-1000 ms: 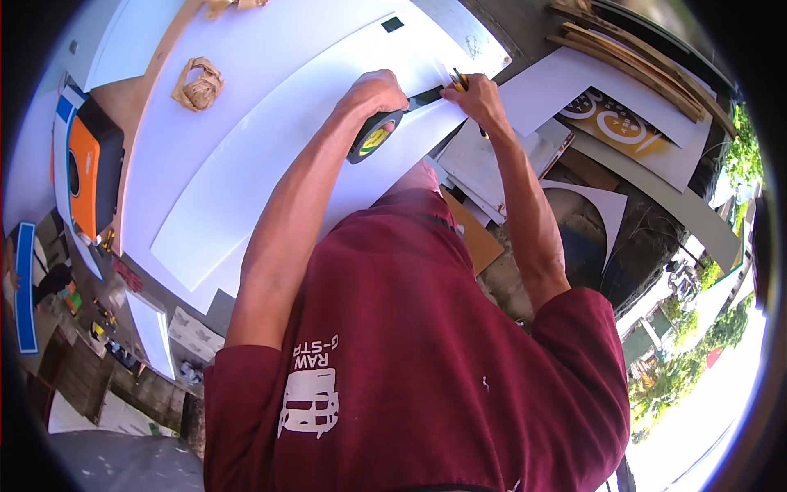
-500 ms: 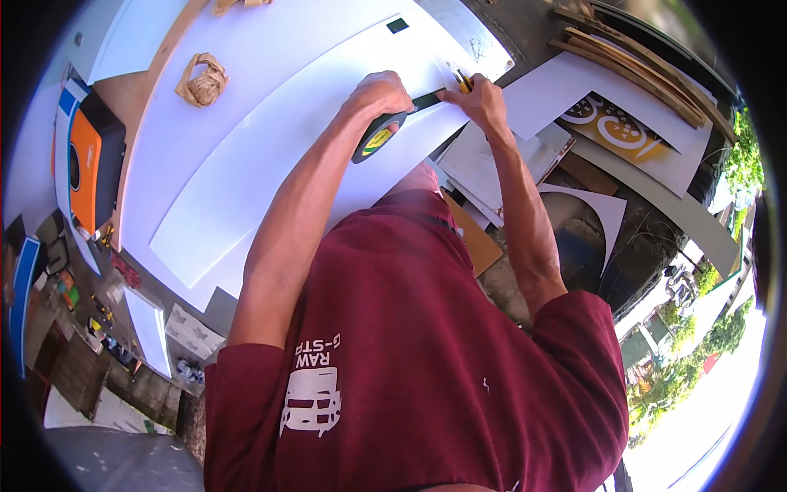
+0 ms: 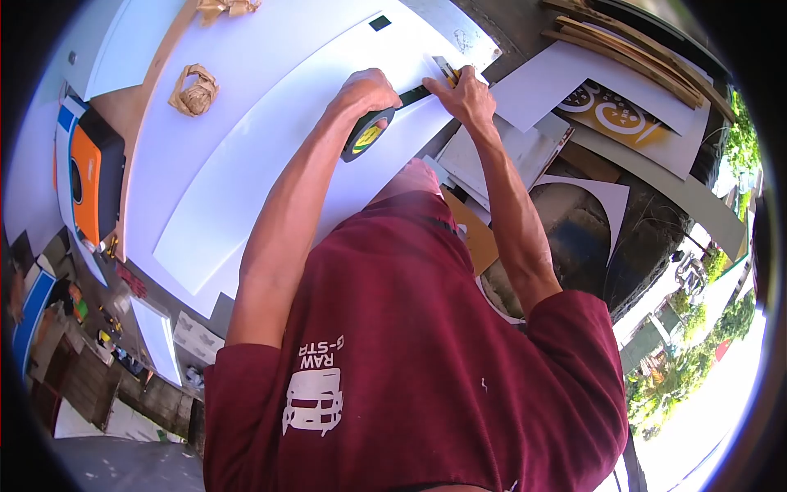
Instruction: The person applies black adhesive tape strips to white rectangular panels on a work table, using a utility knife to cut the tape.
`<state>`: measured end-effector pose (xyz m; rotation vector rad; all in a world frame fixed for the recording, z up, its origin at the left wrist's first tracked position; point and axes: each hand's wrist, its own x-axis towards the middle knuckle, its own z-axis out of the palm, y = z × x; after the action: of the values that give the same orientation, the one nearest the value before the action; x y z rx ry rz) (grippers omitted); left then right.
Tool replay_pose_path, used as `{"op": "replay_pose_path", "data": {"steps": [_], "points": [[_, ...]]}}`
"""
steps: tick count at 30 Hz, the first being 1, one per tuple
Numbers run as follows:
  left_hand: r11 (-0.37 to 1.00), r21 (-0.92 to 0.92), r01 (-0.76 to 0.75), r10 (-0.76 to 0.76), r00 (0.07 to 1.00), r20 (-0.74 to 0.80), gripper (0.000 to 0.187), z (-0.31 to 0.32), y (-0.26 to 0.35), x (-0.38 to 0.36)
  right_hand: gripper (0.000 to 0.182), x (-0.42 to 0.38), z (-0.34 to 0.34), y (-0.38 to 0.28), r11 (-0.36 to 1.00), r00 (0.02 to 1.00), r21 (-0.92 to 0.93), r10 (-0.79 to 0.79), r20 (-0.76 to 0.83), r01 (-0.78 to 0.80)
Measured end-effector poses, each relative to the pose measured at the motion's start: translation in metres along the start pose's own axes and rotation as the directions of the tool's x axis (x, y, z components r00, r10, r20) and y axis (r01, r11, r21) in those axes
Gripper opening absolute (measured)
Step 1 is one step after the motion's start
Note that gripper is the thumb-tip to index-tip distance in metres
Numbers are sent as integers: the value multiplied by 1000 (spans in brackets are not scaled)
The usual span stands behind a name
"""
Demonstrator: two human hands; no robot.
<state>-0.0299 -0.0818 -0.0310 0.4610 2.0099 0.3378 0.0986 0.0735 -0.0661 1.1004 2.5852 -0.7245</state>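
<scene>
My left hand [image 3: 366, 88] is wrapped round a black and yellow tape measure [image 3: 366, 136]. A short length of dark tape blade [image 3: 415, 95] runs from it across a long white sheet [image 3: 270, 156] to my right hand [image 3: 466, 97]. Between the fingers of my right hand is a yellow utility knife [image 3: 448, 72], its tip pointing up and away from me. My right thumb touches the end of the tape. A small dark square [image 3: 379, 23] lies farther up on the sheet.
Crumpled brown paper [image 3: 195, 90] lies on the white table. An orange and black case [image 3: 88, 168] stands at the left. Wooden strips [image 3: 627, 61], a stencilled board [image 3: 611, 115] and white offcuts [image 3: 500, 160] are piled at the right. Several tools lie on the floor at lower left.
Both hands, with the tape measure and utility knife, sit slightly farther left in view, as the camera has shifted a little. The knife shows more clearly above my right hand.
</scene>
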Motion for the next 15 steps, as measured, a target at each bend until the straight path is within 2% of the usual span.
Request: {"op": "replay_pose_path", "data": {"steps": [2,3,6,7,15], "points": [[999,-30,17,-17,1000,-6,21,-1,0,-2,68,-2,10,16,989,996,120,-84,6,83],[999,-46,24,-25,1000,-7,21,-1,0,-2,54,-12,9,19,971,987,187,-158,23,151],[1000,-22,18,-19,1000,-13,21,2,-2,5,46,-36,-5,11,983,963,-13,-178,204,185],[999,-19,26,-26,1000,-13,21,2,-2,5,39,-43,-5,7,980,963,-64,-172,209,189],[998,-40,44,-44,999,-4,20,2,-2,7,34,-51,4,-5,956,967,-178,-205,154,231]]}}
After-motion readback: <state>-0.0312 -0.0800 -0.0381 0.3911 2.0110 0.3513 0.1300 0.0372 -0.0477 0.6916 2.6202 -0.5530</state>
